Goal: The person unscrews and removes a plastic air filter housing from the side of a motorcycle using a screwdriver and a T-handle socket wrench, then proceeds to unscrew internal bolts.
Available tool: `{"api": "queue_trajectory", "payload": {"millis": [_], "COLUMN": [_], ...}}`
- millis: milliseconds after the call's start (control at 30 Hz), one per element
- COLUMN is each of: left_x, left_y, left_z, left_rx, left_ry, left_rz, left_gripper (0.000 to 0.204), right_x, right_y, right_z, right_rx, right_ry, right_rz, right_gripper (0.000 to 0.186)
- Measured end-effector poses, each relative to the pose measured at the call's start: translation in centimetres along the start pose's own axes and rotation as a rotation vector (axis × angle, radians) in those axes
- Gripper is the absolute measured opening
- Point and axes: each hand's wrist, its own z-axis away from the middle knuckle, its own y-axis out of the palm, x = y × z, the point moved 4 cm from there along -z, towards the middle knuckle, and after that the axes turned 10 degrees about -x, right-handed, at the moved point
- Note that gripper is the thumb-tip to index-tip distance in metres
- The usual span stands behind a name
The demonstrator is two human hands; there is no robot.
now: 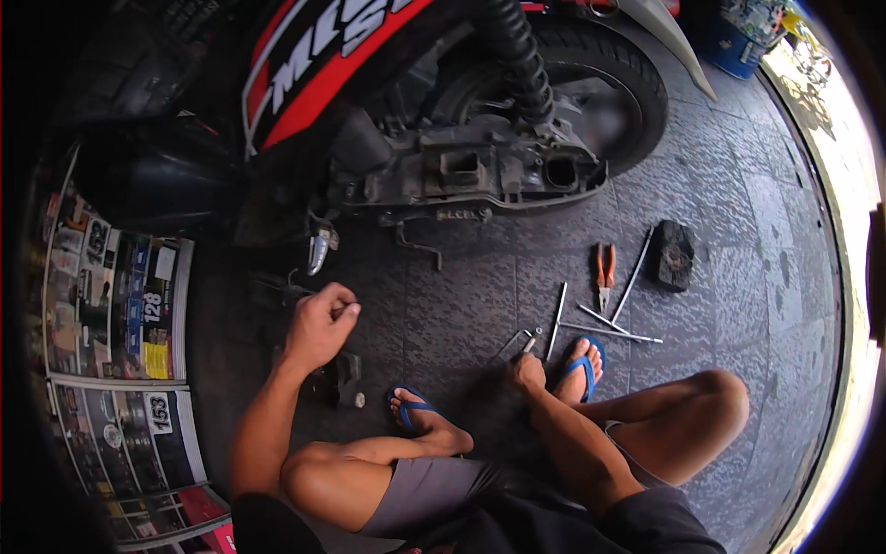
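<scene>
In front of me stands a motor scooter (341, 55) with red, black and white panels. Its long engine casing (461, 175) lies open toward me. My left hand (323, 325) is raised over the floor below the casing's front end, fingers and thumb pressed together; whatever they pinch, if anything, is too small to make out. Low by my right foot, my right hand (529, 371) is closed at a small metal tool (510, 344) with thin bent rods, its grip partly hidden. Just beyond lie a T-handle wrench (556, 319), a second T-handle wrench (633, 277) and orange-handled pliers (604, 277).
A dark block (676, 257) sits right of the pliers. Dark parts (346, 379) lie beside my left foot. Shelves of boxed goods (120, 305) line the left side. The rear wheel (600, 102) and a blue bin (734, 51) are at the far right, near the bright floor edge.
</scene>
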Motion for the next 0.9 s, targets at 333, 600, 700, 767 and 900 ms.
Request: {"api": "queue_trajectory", "payload": {"millis": [333,600,700,767,900], "left_x": [-4.9,-2.8,-2.5,-2.3,-2.2], "left_y": [7.4,8.9,8.8,8.8,8.8], "left_z": [-0.2,1.5,1.4,1.4,1.6], "left_rx": [0.291,0.407,0.430,0.420,0.420], "left_ry": [0.200,0.175,0.101,0.070,0.092], "left_rz": [0.026,-0.015,-0.023,-0.031,-0.039], "left_gripper": [0.015,0.020,0.021,0.018,0.019], "right_x": [1.5,2.4,3.7,4.4,5.2], "right_y": [-0.5,-3.9,-4.7,-5.4,-5.3], "right_z": [0.6,-0.8,-2.3,-3.6,-5.8], "right_rx": [-0.066,-0.243,-0.280,-0.365,-0.383], "right_ry": [-0.071,0.039,0.035,0.016,-0.008], "right_rz": [-0.109,-0.327,-0.532,-0.590,-0.785], "right_gripper": [0.034,0.036,0.036,0.033,0.025]}}
